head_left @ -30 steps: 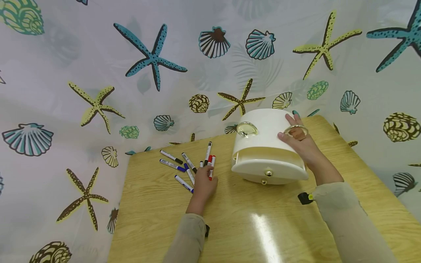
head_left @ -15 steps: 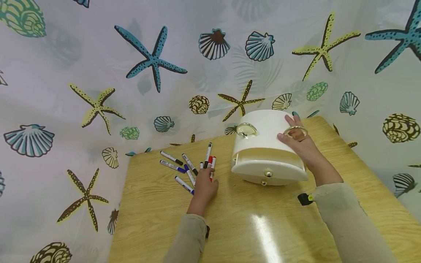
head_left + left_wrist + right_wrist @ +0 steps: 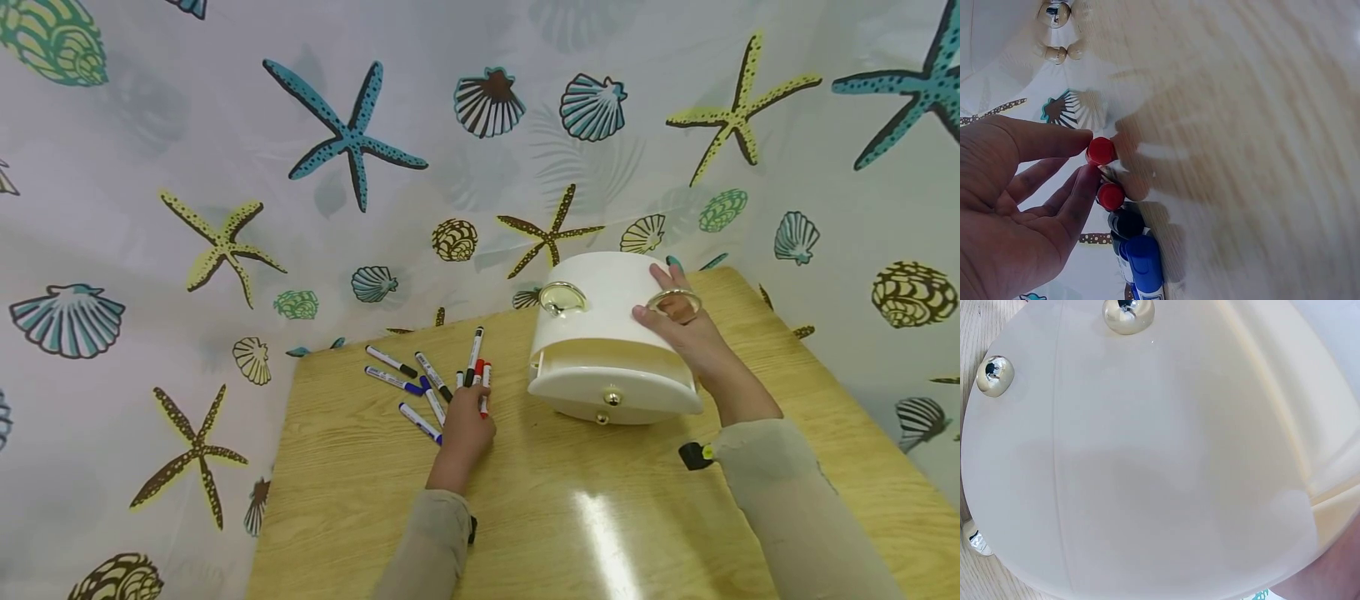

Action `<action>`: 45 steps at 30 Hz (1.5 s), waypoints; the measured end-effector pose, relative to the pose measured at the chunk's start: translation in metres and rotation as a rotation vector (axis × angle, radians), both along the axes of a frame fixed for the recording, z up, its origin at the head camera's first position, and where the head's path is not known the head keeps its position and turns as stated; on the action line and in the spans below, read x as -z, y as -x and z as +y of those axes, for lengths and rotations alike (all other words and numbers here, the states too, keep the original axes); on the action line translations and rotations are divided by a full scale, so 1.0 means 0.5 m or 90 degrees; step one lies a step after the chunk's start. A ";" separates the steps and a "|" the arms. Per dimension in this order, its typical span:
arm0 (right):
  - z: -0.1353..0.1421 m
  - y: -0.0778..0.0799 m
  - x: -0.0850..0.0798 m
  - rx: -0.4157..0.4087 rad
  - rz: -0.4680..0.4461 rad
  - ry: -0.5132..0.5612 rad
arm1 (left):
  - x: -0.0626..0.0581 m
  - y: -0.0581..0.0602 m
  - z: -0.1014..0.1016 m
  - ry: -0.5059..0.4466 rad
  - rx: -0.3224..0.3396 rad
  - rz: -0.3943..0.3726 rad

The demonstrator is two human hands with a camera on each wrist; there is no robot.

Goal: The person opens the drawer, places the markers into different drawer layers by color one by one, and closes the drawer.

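Observation:
My left hand is among the scattered markers, thumb and a finger pinching a red-capped marker by its cap end. A second red-capped marker lies right beside those fingertips, with a black-capped and a blue-capped marker below it in the left wrist view. My right hand rests on the right side of a white drawer box, thumb on its top, around a gold ring handle. The upper drawer is pulled partly out, with a gold knob on its front.
Several black- and blue-capped markers lie loose on the wooden table, left of my left hand. Another gold ring handle is on the box's left side. A curtain with starfish and shells hangs behind the table.
My left fingers have closed in on the red-capped marker, which has shifted slightly towards me. My right hand and the box stay where they were.

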State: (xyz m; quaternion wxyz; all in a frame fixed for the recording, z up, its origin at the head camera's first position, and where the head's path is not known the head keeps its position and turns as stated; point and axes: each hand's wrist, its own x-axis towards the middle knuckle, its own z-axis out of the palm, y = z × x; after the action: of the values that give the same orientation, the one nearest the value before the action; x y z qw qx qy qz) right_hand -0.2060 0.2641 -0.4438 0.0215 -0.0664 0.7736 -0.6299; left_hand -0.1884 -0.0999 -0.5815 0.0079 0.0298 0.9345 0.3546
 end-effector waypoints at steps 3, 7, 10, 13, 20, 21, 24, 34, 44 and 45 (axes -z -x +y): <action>0.000 0.001 0.002 -0.002 -0.001 0.000 | -0.002 -0.002 0.001 0.000 0.000 -0.013; 0.000 0.001 0.003 -0.004 0.002 0.007 | -0.003 -0.003 0.004 0.006 -0.002 -0.020; 0.000 0.000 0.002 -0.005 0.003 0.011 | -0.001 -0.001 0.006 0.007 0.005 -0.018; 0.000 0.000 0.002 -0.003 0.003 0.008 | 0.003 0.001 0.007 0.011 0.015 -0.011; 0.001 0.002 0.005 0.000 0.003 0.009 | 0.008 0.005 0.007 0.025 0.026 -0.007; 0.001 0.001 0.004 0.000 0.003 0.009 | 0.007 0.005 0.008 0.026 0.027 -0.009; -0.001 0.000 0.000 0.000 0.006 0.012 | 0.005 0.006 0.010 0.034 0.027 -0.013; 0.001 0.002 0.003 0.001 0.000 0.010 | 0.003 0.006 0.014 0.074 0.040 -0.014; 0.001 0.003 0.004 -0.001 0.008 0.014 | -0.003 0.002 0.019 0.058 0.047 -0.016; 0.001 0.002 0.004 -0.001 0.006 0.018 | -0.003 0.001 0.020 0.055 0.047 -0.018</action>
State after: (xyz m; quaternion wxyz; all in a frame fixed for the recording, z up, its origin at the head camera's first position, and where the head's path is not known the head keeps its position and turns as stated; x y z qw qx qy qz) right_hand -0.2071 0.2647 -0.4456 0.0175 -0.0707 0.7647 -0.6402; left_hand -0.1887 -0.0899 -0.5797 0.0353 0.0588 0.9470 0.3138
